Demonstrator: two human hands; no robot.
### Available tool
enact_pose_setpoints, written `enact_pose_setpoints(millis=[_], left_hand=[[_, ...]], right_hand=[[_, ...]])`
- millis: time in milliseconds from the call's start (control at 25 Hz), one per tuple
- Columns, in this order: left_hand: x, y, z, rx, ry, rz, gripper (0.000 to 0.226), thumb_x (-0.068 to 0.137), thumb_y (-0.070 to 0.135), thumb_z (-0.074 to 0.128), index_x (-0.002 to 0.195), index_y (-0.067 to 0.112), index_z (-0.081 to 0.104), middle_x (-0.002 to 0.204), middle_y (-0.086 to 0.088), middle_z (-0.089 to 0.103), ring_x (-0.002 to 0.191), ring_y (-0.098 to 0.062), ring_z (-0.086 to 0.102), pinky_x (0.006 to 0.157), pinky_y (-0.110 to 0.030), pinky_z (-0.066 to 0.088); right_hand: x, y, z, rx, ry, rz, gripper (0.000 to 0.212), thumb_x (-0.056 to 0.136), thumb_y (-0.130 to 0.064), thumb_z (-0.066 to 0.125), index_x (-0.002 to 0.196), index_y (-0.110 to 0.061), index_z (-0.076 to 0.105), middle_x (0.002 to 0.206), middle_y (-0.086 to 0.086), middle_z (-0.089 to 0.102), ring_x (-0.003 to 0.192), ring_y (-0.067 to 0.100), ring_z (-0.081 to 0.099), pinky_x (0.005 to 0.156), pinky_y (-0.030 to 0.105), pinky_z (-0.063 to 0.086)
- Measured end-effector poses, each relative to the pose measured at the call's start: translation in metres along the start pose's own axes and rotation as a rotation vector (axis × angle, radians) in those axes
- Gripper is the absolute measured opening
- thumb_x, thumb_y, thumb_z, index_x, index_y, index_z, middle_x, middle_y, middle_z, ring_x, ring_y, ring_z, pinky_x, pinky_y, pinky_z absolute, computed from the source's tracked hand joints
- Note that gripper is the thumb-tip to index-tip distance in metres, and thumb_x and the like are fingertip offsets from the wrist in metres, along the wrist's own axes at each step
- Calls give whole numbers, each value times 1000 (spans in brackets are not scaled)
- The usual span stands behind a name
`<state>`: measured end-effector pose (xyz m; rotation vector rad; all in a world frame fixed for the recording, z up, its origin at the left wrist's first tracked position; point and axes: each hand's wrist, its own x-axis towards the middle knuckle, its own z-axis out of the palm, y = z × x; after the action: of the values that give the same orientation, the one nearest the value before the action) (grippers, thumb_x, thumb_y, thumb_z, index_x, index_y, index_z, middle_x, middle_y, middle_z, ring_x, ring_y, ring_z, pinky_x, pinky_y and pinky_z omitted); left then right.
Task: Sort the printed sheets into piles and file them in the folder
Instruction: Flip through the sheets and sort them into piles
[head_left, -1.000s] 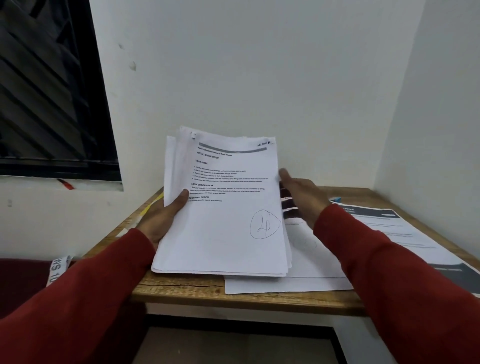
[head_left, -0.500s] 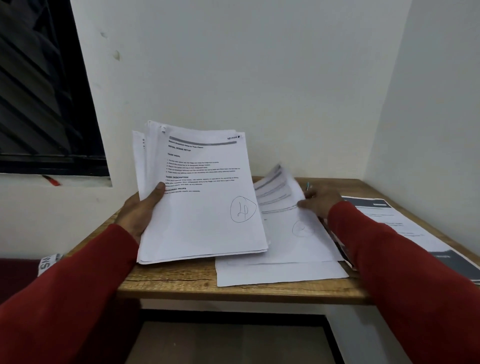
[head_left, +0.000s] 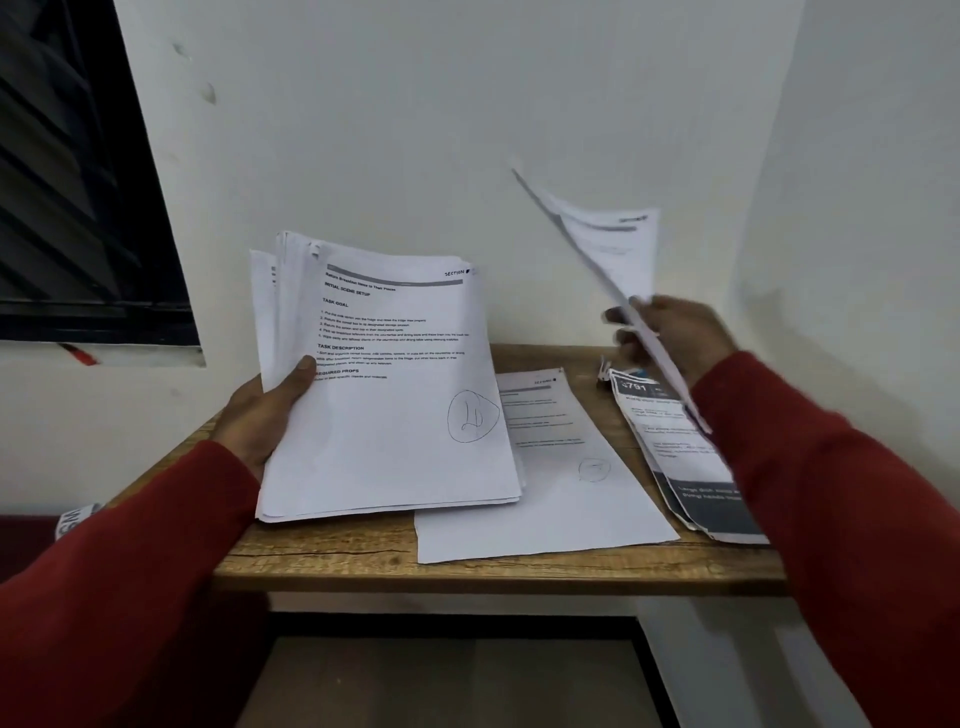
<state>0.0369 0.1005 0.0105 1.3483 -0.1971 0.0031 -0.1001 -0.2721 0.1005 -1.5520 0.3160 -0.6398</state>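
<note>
Sheet (head_left: 613, 260) now aloft in right hand (head_left: 670, 338), off table (head_left: 467, 566).

The right hand (head_left: 670, 338) has lifted one white printed sheet (head_left: 613, 249) off the wooden surface (head_left: 322, 556), raising it edge-on.

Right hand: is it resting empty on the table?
No, the right hand pinches a lifted sheet in the air above the table.

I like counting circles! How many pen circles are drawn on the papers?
2. One is on the top page of the stack in the left hand; a fainter one is on the sheet lying on the table. Covered pages may hide more.
</note>
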Motion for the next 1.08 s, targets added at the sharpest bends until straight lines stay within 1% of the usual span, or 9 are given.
enact_pose_setpoints(millis=[120, 200, 280, 360, 480, 600, 880, 960, 1080], left_hand=[[-2, 1, -3, 23, -6, -8, 53, 83, 47, 73, 125, 16, 65, 115, -6, 73, 104, -29, 70, 98, -50, 52], [-4, 2, -3, 13, -16, -2, 53, 82, 48, 74, 124, 16, 66, 114, -6, 74, 104, -29, 71, 97, -51, 52], [-7, 2, -1, -12, -34, 8, 51, 81, 43, 78, 122, 14, 67, 114, -8, 74, 104, -30, 71, 97, -51, 52], [-10, 4, 0, -22, -59, 15, 51, 76, 35, 78, 119, 11, 68, 114, -13, 73, 103, -33, 70, 97, -55, 52], [-12, 7, 3, -6, -62, 18, 47, 82, 41, 77, 119, 13, 69, 112, -11, 74, 104, -32, 70, 96, -54, 52], [-17, 12, 9, -59, -108, 14, 53, 87, 51, 65, 126, 14, 65, 114, -8, 74, 104, -27, 71, 92, -46, 55], [-20, 14, 9, -42, -97, 37, 58, 82, 52, 64, 128, 17, 62, 116, -4, 73, 105, -24, 71, 88, -40, 56], [-20, 13, 9, -33, -95, 46, 60, 81, 54, 65, 129, 18, 62, 116, -4, 73, 106, -26, 70, 90, -43, 55], [-17, 14, 2, -14, -69, 57, 70, 73, 64, 73, 127, 21, 63, 118, -4, 73, 107, -28, 70, 98, -50, 52]], right_hand=[[-35, 9, 55, 302, -315, 136, 17, 79, 2, 64, 67, -9, 68, 64, 9, 66, 46, 17, 60, 45, 24, 49], [-39, 24, 85, 252, -433, 125, 28, 84, 0, 62, 63, -16, 71, 55, -4, 66, 46, 8, 62, 46, 18, 49], [-38, 38, 109, -19, -354, 39, 10, 86, -15, 74, 76, -16, 71, 70, -2, 72, 65, 12, 68, 65, 23, 56], [-32, 47, 120, -67, -246, 23, 14, 78, -21, 82, 81, -14, 70, 85, 6, 71, 83, 22, 67, 85, 36, 55], [-27, 45, 118, -40, -182, -30, 14, 72, -20, 83, 68, -11, 74, 79, 10, 72, 76, 26, 65, 83, 44, 56], [-30, 38, 107, -23, -170, -16, 11, 80, -11, 78, 69, -10, 76, 79, 15, 74, 73, 27, 68, 84, 52, 57], [-16, 25, 72, -4, 41, -94, 6, 81, -11, 78, 78, -11, 73, 90, 19, 73, 78, 25, 65, 83, 45, 57], [-6, 22, 52, 22, 100, -117, 11, 79, -12, 80, 82, -16, 70, 91, 16, 70, 79, 25, 63, 79, 43, 56], [14, 17, 18, 74, 216, -101, 36, 74, -20, 83, 104, -21, 65, 109, 18, 69, 94, 28, 67, 92, 44, 55]])
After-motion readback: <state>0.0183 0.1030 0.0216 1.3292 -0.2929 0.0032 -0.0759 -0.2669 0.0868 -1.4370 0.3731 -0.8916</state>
